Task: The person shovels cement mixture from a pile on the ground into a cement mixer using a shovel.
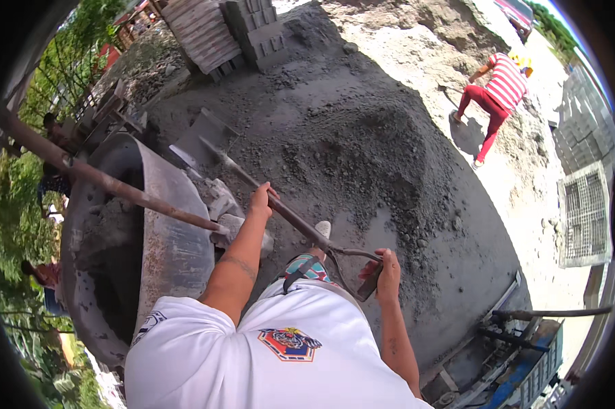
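The shovel point(288, 217) is held in 2 bare hands and lies aslant in front of the body. The left hand point(261, 199) is wrapped around the shaft, on the blade side of its middle. The right hand point(388, 274) is curled around the crossbar of the forked handle, lower and to the right of the left hand; part of the crossbar shows beside its fingers. The blade point(204, 136) lies beyond the left hand, up and to its left. Whether the blade touches the ground cannot be told.

Handling assessment: the tool appears rigid and robust, with no fragile part noted. Weight is judged moderate and biased toward the metal blade, more so if loaded. The shaft looks smooth, so slipping under a sweaty or dusty palm is possible. Suitable holds are judged to be 2: the crossbar, for control of twist, and the shaft nearer the blade, for lift. Both are in use.

Surroundings: a grey heap point(369, 153) of loose, gritty material rises ahead and to the right of the left hand. A mixer drum point(174, 232) stands to the left of that hand, apart from it, with a rusty pole point(116, 184) crossing its mouth.
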A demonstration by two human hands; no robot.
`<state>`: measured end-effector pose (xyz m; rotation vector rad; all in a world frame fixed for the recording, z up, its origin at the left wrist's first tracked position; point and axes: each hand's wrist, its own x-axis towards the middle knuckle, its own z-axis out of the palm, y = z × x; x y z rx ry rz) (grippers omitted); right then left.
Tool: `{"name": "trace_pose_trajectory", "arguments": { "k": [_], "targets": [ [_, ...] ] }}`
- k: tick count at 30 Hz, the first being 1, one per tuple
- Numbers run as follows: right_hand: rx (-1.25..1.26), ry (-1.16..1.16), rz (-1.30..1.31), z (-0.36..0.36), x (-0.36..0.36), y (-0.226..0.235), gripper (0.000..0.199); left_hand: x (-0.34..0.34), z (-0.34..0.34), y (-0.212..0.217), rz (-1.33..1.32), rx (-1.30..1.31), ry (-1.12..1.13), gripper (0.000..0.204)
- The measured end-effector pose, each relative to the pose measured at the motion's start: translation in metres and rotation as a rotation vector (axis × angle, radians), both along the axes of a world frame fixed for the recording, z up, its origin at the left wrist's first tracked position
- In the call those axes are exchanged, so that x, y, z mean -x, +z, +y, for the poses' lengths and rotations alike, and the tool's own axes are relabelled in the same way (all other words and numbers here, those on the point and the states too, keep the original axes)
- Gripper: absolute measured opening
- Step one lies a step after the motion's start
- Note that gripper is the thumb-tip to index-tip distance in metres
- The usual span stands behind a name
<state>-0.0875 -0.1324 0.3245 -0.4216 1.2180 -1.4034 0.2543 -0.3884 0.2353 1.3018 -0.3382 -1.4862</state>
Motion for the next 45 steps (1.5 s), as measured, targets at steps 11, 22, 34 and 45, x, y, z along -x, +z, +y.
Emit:
{"name": "trace_pose_trajectory", "arguments": {
  "k": [11, 22, 34, 45],
  "targets": [
    [0.105, 0.120, 0.977, -0.022, 0.051, 0.110, 0.016, 0.296, -0.027, -0.119, -0.241, -0.420, -0.723, 0.014],
    [-0.132, -0.016, 1.203, -0.418, 0.095, -0.058, 0.032, 0.298, -0.249, 0.002, -0.200, 0.307, -1.299, 0.036],
    [-0.092, -0.185, 1.355, -0.553, 0.075, 0.000, 0.032, 0.310, -0.374, 0.086, -1.300, 1.039, -1.476, 0.028],
    [-0.178, -0.031, 1.155, -0.629, 0.086, 0.006, 0.024, 0.315, -0.459, 0.079, -1.146, 1.199, -1.436, 0.027]
  ]
}}
